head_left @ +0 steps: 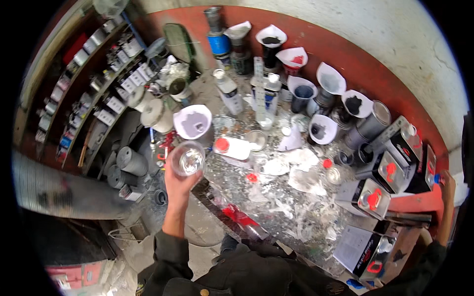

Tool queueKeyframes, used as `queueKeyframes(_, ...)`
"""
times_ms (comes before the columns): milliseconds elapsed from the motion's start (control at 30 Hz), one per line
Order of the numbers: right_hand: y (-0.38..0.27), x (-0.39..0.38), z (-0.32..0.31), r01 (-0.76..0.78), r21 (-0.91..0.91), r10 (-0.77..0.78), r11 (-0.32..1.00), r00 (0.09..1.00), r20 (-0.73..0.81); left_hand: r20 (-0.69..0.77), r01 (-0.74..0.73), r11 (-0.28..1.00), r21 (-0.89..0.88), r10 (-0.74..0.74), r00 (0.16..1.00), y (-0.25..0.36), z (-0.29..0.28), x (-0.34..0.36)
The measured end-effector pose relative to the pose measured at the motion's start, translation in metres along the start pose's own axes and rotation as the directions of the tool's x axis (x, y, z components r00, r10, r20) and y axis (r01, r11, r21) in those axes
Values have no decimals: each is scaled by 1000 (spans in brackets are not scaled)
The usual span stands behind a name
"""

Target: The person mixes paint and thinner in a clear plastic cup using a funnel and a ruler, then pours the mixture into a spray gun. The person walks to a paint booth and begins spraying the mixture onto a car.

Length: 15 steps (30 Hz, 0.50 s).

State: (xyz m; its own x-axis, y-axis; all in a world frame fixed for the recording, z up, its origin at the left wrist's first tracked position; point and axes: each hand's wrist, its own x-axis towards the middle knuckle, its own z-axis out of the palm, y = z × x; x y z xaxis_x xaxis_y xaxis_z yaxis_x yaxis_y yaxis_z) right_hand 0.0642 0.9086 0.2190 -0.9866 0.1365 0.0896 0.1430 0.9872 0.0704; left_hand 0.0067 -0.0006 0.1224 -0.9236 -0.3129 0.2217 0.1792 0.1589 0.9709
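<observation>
My left hand [178, 185] is wrapped round a clear plastic cup [188, 159], held up off the left edge of the bench with its open top toward me. The cup's inside looks shiny, and I cannot tell whether liquid is in it. Far out at the right, my right hand [447, 183] has its fingers closed at a small blue cap [437, 178] beside a dark rectangular metal can [427, 167]. Close to the cup, a white bottle with a red cap [232, 148] lies on the bench. Behind it stands a paper-lined tub with greyish-lilac residue [193, 122].
The paint-stained bench [276, 217] carries crumpled white paper [303, 170] and loose red caps. Several paper-lined cups stand along the red wall. More metal cans [365, 197] crowd the right side. Shelves of tins [98, 93] rise at the left, above a large ribbed metal drum [64, 190].
</observation>
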Motion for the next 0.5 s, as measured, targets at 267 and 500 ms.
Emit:
queueKeyframes(267,-35,4,-15,224,-15,-223,975,962,-159,-37,26,919,393,-12,999,-9,-26,84)
queueKeyframes(500,-30,11,-27,-132,-133,149,982,981,123,-11,-79,602,794,144,990,-7,-26,107)
